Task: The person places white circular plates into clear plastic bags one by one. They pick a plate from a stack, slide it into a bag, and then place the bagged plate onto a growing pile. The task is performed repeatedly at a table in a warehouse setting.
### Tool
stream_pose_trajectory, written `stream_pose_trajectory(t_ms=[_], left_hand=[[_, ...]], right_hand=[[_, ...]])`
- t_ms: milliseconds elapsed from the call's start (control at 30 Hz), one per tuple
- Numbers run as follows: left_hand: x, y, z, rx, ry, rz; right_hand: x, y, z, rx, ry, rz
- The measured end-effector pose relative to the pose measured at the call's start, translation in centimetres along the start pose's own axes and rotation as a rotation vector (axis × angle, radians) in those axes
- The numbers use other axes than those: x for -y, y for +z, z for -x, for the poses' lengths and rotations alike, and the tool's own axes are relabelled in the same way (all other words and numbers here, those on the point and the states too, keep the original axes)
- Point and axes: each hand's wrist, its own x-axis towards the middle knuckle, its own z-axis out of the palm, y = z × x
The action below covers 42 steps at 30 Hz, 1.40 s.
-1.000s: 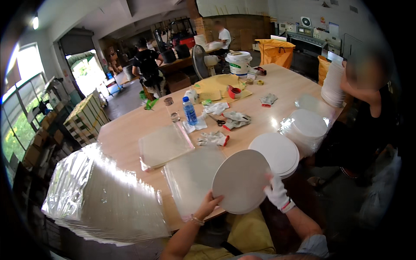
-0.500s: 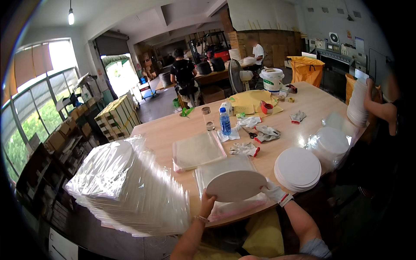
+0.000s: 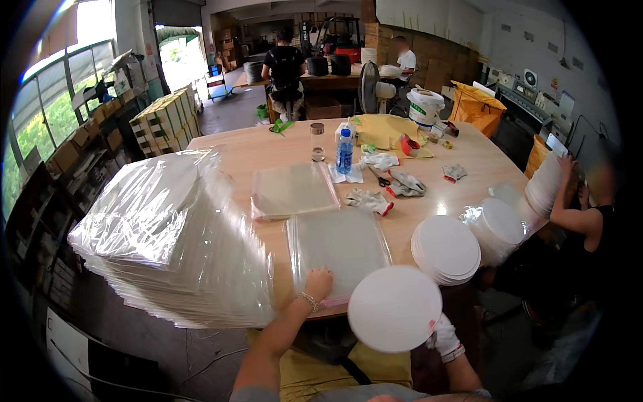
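Observation:
My right hand [image 3: 445,339], in a white glove, grips the edge of a round white disc [image 3: 394,309] and holds it up in front of the table's near edge. My bare left hand [image 3: 319,284], with a bracelet at the wrist, rests on the near part of a stack of clear plastic bags [image 3: 341,244]. Its fingers are curled on the top bag; their tips are partly hidden. To the right of the bags lies a pile of white discs [image 3: 446,246]. Behind sits a second stack of clear bags [image 3: 295,189].
A tall stack of bagged white discs [image 3: 154,221] covers the table's left side. Mid-table are a water bottle [image 3: 344,153], scissors [image 3: 382,179] and work gloves [image 3: 406,183]. A co-worker [image 3: 583,221] handles more discs [image 3: 544,184] at right. Farther back stands a white bucket [image 3: 425,107].
My left hand has let go of the disc and moved onto the bags. My right hand has brought the disc nearer to me and turned its face up. The view has shifted.

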Motion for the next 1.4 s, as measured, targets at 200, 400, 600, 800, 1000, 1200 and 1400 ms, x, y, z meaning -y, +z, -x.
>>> stream_pose_trajectory(t_ms=[200, 400, 600, 800, 1000, 1200, 1400], left_hand=[[2.6, 0.6, 0.5, -0.038, 0.121, 0.215], [2.6, -2.3, 3.0, -0.528, -0.128, 0.054], [3.3, -3.1, 2.4, -0.13, -0.287, 0.379], [3.2, -2.2, 2.9, -0.53, -0.299, 0.219], [4.4, -3.4, 3.0, -0.015, -0.792, 1.166], [0.2, -2.0, 3.1, -0.446, -0.5, 1.477], [-8.5, 6.4, 0.0, -0.797, -0.473, 1.933]], right_hand=[[-3.9, 3.7, -1.3, 0.118, 0.289, -0.077], [-2.4, 7.7, -1.6, -0.119, 0.266, -0.225], [0.1, 4.8, -2.5, 0.058, 0.342, -0.226], [-1.5, 5.8, -6.6, 0.114, 0.341, -0.284], [-3.4, 9.3, -8.5, -0.128, 0.268, -0.398], [-3.9, 12.5, -8.6, -0.232, 0.218, -0.577], [-5.3, 12.7, -8.7, -0.193, 0.234, -0.646]])
